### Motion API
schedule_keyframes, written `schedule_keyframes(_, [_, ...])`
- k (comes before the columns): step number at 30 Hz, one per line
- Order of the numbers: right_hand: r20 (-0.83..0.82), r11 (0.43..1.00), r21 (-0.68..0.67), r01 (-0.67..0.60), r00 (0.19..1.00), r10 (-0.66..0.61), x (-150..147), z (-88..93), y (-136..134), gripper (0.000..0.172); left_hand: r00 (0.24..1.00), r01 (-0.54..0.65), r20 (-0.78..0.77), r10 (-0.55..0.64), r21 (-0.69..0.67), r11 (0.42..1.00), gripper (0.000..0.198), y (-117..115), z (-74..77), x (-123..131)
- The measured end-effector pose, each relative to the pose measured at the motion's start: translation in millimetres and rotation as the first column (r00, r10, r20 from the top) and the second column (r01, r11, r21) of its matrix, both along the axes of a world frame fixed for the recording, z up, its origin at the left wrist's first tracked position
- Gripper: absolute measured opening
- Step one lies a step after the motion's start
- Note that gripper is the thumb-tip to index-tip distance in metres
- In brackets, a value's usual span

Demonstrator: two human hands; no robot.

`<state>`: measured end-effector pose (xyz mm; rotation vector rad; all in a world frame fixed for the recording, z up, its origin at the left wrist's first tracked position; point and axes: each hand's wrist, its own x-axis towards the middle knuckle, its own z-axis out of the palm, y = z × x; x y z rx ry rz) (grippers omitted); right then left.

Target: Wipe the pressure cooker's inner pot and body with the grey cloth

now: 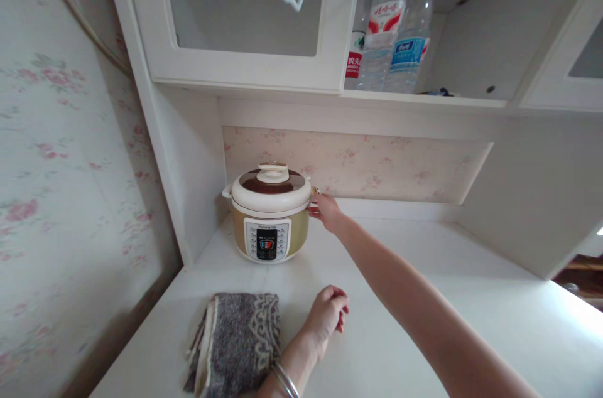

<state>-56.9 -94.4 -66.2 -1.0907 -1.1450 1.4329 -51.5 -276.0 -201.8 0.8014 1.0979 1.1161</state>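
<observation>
A cream and gold electric pressure cooker (pixel 296 231) stands upright on the white counter, its lid on and its control panel facing me. My right hand (pixel 326 211) reaches to the cooker's right side, its fingers closed around the side handle, which they mostly hide. Nearer to me, my left hand (pixel 326 312) rests over the counter with its fingers curled in and nothing visible in them. A metal bangle (pixel 285 379) circles that wrist. Just left of this hand lies a folded grey patterned towel (pixel 235 338).
Above the counter (pixel 400 335) hangs a white cabinet (pixel 245 68) with a glass-panelled door. Several plastic bottles, among them a blue-capped bottle (pixel 411 34), stand on its open shelf. Floral wallpaper (pixel 51 197) covers the left wall. A white side panel (pixel 541 197) bounds the right.
</observation>
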Motion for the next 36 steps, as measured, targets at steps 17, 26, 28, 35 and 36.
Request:
schedule_keyframes(17, [-0.207, 0.962, -0.09, 0.257, 0.94, -0.27, 0.2, -4.6, 9.6, 0.021, 0.995, -0.086, 0.045, 0.09, -0.091, 0.992, 0.016, 8.3, -1.3, -3.8])
schedule_keyframes(26, [-0.252, 0.897, -0.105, 0.429, 0.861, -0.442, 44.5, -10.8, 27.4, 0.022, 0.809, -0.55, 0.157, 0.567, -0.14, 0.823, 0.04, 22.2, -22.4, -20.1])
schedule_keyframes(28, [-0.251, 0.875, -0.095, 0.474, 0.84, -0.482, 64.6, -11.5, 32.8, 0.021, 0.779, -0.603, 0.125, 0.614, -0.113, 0.789, 0.038, 24.6, -24.9, -24.3])
schedule_keyframes(35, [-0.23, 0.798, -0.009, 0.603, 0.775, -0.589, 146.4, -16.5, 35.9, 0.015, 0.766, -0.643, 0.023, 0.643, 0.021, 0.766, 0.051, 25.9, -15.0, -23.0])
schedule_keyframes(36, [-0.229, 0.781, 0.003, 0.624, 0.761, -0.607, 157.2, -17.2, 35.1, 0.014, 0.79, -0.613, 0.015, 0.613, 0.068, 0.787, 0.056, 24.1, -13.6, -20.0])
